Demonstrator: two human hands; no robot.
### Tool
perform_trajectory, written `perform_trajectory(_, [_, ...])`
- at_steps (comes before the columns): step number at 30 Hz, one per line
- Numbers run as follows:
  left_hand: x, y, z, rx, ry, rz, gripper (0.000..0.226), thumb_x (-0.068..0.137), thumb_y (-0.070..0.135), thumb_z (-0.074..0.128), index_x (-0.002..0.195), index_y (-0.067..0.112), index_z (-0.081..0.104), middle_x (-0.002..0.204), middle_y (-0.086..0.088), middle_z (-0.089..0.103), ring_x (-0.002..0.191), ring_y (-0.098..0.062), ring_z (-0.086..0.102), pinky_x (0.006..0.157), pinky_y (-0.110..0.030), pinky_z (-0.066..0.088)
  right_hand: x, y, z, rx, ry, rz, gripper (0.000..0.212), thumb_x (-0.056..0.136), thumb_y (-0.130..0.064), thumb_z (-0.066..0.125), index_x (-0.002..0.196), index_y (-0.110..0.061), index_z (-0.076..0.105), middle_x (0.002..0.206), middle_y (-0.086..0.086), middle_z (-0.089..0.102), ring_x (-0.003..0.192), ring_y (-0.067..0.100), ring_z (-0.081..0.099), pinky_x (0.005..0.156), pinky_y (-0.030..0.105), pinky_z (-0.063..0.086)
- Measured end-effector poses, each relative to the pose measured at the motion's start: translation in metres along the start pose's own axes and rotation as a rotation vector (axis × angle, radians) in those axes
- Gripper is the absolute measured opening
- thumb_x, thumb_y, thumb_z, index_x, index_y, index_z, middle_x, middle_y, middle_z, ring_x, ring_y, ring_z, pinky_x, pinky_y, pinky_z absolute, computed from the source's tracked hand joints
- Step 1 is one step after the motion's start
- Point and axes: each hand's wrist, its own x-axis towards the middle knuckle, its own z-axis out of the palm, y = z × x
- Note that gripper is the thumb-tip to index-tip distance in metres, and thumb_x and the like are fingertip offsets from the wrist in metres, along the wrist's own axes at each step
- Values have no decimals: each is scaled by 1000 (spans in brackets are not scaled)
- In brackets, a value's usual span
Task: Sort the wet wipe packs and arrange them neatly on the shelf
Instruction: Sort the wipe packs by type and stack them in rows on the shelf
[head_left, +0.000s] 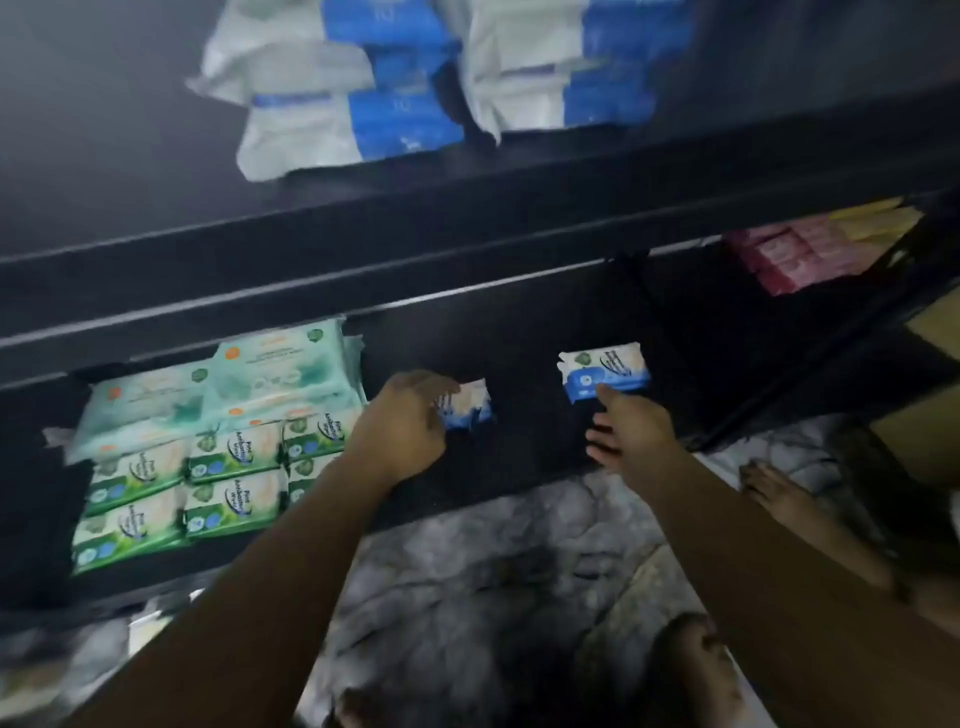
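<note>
Left hand (410, 426): curled round a small blue-and-white plastic wipe pack (470, 408), mid-way along the black shelf board (524, 431).
Right hand (628, 434): fingers spread, forefinger touching a second blue-and-white pack (605, 371).
Neighbours: green-and-white wipe packs (208, 467) in rows just left; mint-green packs (249, 384) behind them.

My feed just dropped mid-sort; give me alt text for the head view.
The left hand holds a blue-and-white wipe pack on the dark shelf, and the open right hand touches a second blue pack. Green wipe packs lie in rows to the left.
</note>
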Motion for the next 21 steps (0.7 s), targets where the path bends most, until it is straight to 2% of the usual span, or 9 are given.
perform_trajectory(1, [16, -8, 3, 36, -43, 28, 37, 81, 19, 64, 116, 9, 73, 117, -9, 70, 109, -27, 63, 96, -27, 44, 13, -3, 1, 13, 5, 25, 23, 95, -36, 68, 100, -15, 61, 114, 17, 64, 105, 32, 66, 77, 44, 57])
perform_trajectory(3, [41, -24, 10, 118, -113, 49, 56, 76, 42, 73, 121, 8, 71, 121, -13, 70, 112, -32, 66, 100, -34, 48, 37, -6, 3, 39, 15, 71, 35, 92, -41, 70, 111, -15, 55, 119, 15, 60, 105, 32, 64, 66, 41, 54])
perform_trajectory(6, [60, -41, 20, 152, -207, 32, 63, 74, 47, 58, 125, 11, 70, 126, -14, 68, 118, -34, 63, 103, -43, 50, 60, -12, 4, 56, 36, 139, 48, 88, -47, 72, 120, -20, 49, 116, 17, 54, 101, 35, 61, 63, 44, 54])
perform_trajectory(8, [63, -44, 25, 186, -267, 35, 61, 70, 54, 51, 117, 22, 71, 117, -6, 71, 112, -33, 65, 92, -45, 54, 71, -15, 6, 64, 48, 173, 53, 86, -50, 74, 122, -21, 48, 113, 19, 52, 96, 35, 59, 63, 45, 54])
perform_trajectory(9, [63, -46, 28, 193, -265, 35, 60, 67, 54, 49, 114, 24, 72, 112, -4, 70, 106, -33, 66, 86, -46, 55, 75, -16, 6, 59, 56, 181, 53, 85, -50, 75, 120, -21, 48, 110, 19, 52, 92, 34, 59, 65, 46, 55])
perform_trajectory(11, [61, -45, 33, 175, -241, -36, 62, 63, 39, 49, 119, 23, 70, 116, -6, 67, 107, -35, 63, 88, -48, 54, 83, -18, 7, 40, 86, 179, 48, 86, -49, 75, 114, -20, 48, 103, 15, 54, 85, 29, 58, 71, 46, 57])
perform_trajectory(14, [58, -41, 38, 166, -172, -189, 48, 75, 31, 64, 122, 23, 67, 117, -5, 63, 109, -34, 59, 91, -47, 51, 92, -22, 12, -23, 149, 145, 41, 87, -46, 73, 108, -19, 51, 100, 9, 54, 80, 23, 58, 76, 46, 60])
perform_trajectory(17, [59, -41, 44, 132, -181, -254, 40, 80, 35, 73, 118, 26, 64, 110, -1, 60, 109, -30, 58, 92, -46, 51, 94, -24, 19, -66, 179, 114, 37, 87, -41, 70, 109, -19, 52, 110, 8, 58, 78, 21, 59, 71, 41, 60])
perform_trajectory(21, [64, -48, 48, 54, -229, -291, 42, 80, 36, 74, 119, 27, 63, 111, 1, 57, 110, -27, 57, 97, -43, 48, 92, -23, 21, -148, 185, 71, 39, 84, -39, 71, 113, -17, 57, 103, 6, 60, 73, 21, 63, 63, 35, 58])
